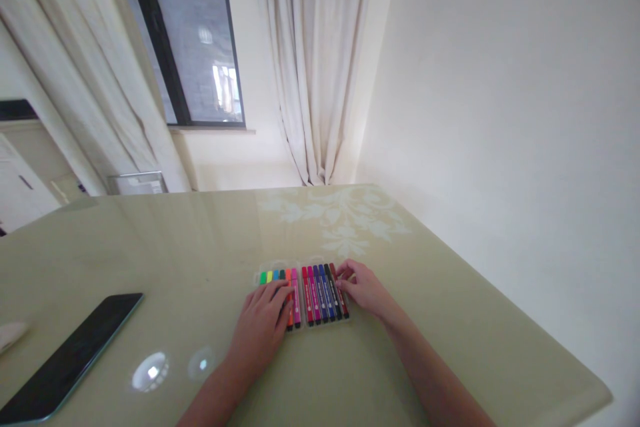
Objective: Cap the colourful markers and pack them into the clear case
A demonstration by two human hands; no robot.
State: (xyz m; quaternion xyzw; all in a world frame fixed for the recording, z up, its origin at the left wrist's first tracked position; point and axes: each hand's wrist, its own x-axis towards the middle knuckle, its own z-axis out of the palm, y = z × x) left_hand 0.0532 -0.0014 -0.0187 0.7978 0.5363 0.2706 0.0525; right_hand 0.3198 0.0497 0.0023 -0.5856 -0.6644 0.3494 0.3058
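Note:
A clear case of coloured marker pens [315,293] lies flat on the glossy green table [425,320]. Several pens sit side by side, green to pink on the left, red to dark brown on the right. My left hand [260,327] lies palm down over the left group, fingers stretched across the green and orange pens. My right hand [363,288] rests at the case's right edge, its fingers curled against the outermost dark pen. Whether those fingers grip the pen is unclear.
A dark tablet [70,360] lies flat near the table's left front. A pale object [10,335] pokes in at the far left edge. A wall runs along the table's right side; curtains and a window stand behind.

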